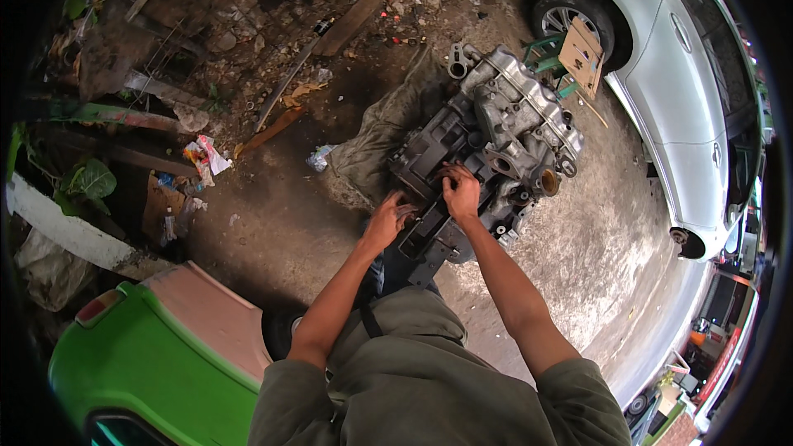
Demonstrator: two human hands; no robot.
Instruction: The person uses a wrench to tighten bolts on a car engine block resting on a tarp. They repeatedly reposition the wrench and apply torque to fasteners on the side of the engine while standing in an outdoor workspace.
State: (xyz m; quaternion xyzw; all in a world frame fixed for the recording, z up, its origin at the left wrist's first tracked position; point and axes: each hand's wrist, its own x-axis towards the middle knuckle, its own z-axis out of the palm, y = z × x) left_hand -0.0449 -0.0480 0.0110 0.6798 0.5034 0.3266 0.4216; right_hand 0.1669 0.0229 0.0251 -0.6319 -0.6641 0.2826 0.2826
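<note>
A large grey metal engine [516, 107] stands in front of me, with a dark block section on its left and silvery cast covers on its right. My left hand [387, 220] is at the near left edge of the dark block [417, 167], its fingers apart and resting on or just above the metal. Over the middle of the block, my right hand [460, 190] has its fingers bent down and drawn together against the engine. Whatever lies under those fingertips is hidden. A flat dark bracket [426, 268] juts from the engine's near end, close to my body.
A crumpled grey-green cloth [384, 132] lies left of the engine. Beyond it are a green stand [541, 58] with cardboard [581, 58] and a silver car [673, 107]. A green car body [157, 363] sits at lower left. Planks [351, 25] and litter cover the far ground.
</note>
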